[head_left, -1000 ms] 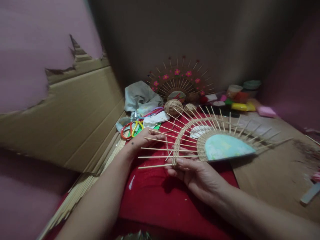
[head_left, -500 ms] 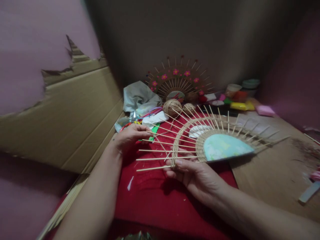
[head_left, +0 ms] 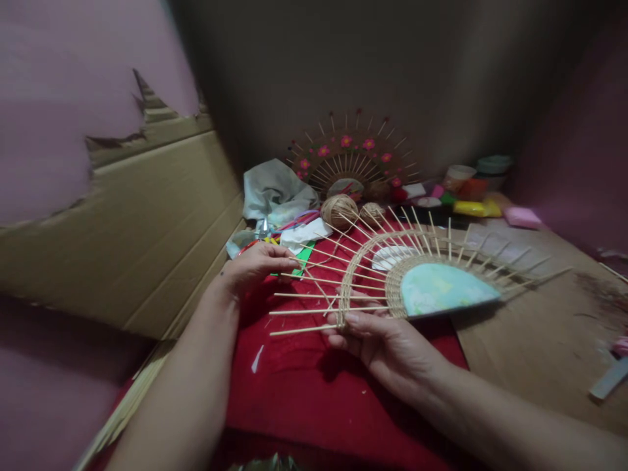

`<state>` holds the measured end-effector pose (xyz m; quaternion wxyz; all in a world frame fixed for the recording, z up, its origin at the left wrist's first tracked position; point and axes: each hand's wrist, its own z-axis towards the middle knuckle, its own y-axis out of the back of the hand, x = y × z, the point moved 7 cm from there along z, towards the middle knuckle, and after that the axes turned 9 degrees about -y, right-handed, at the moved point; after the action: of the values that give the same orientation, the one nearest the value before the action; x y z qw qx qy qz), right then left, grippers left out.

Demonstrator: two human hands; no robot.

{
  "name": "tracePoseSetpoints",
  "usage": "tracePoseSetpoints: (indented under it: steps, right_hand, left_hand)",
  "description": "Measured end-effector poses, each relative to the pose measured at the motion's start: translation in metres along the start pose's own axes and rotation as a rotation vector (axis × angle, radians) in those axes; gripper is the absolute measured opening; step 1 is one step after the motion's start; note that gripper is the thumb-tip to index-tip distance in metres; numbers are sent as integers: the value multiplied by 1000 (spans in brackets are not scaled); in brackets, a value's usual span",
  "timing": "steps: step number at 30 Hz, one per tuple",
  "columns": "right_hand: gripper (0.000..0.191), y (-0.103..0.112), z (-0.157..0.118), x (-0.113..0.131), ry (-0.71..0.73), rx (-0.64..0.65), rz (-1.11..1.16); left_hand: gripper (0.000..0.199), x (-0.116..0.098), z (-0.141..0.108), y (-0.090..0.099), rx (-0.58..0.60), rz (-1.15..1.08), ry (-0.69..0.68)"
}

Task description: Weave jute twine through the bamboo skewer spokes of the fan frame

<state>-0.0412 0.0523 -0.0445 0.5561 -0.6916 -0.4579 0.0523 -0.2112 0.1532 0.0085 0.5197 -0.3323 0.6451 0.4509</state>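
Observation:
A half-round fan of thin wooden sticks, with a pale blue painted centre and woven twine bands, is held up before me. My right hand grips its lower left end, thumb on the outer twine band and fingers behind the sticks. To the left, my left hand pinches a strand of twine between thumb and fingers. That strand runs slantwise from the fingertips across the stick ends to the outer band. Behind the fan lie a large ball of twine and a smaller ball.
A finished-looking flowered fan leans at the back wall. Cardboard stands on the left. Cloth, yellow packets and tubs sit along the back. Red cloth and a brown board cover the surface.
Hardly anything differs. The whole view has shifted very slightly; both hands keep the same hold on the fan and the twine.

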Motion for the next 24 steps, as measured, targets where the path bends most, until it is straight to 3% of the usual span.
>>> tracePoseSetpoints:
  steps: [7, 13, 19, 24]
  right_hand:
    - [9, 1, 0, 1, -2, 2, -10]
    - [9, -1, 0, 2, -1, -10, -23]
    - [9, -1, -1, 2, 2, -29, -35]
    - [9, -1, -1, 1, 1, -9, -31]
  left_hand:
    - [19, 3, -3, 1, 45, 57, 77]
    - [21, -3, -6, 5, 81, 150, 32]
    - [14, -16, -7, 18, -60, 139, -105]
    - [14, -19, -2, 16, -124, 118, -192]
